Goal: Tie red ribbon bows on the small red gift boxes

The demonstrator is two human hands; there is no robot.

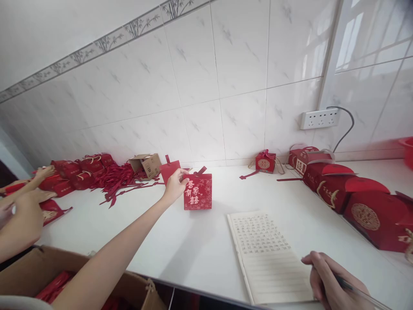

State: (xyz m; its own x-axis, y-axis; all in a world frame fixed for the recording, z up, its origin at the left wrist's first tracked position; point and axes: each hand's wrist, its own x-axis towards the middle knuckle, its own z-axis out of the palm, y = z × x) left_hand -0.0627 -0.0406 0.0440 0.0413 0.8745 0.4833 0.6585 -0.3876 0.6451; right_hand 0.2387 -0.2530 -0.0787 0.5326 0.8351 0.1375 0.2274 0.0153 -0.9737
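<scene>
The left grip [176,186] pinched the red box [198,196] near its upper left corner, so the box lay just right of those fingers, at or above the worktop [200,249] (whether its base touched, I could not tell). The right grip [332,275], farther from the box, was closed round a pen [343,284] beside the notebook [274,275], whose long axis pointed forward

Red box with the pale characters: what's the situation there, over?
Left hand pinching red box near its top corner. Right hand holding pen at notebook's edge. Another red piece close by.
</scene>
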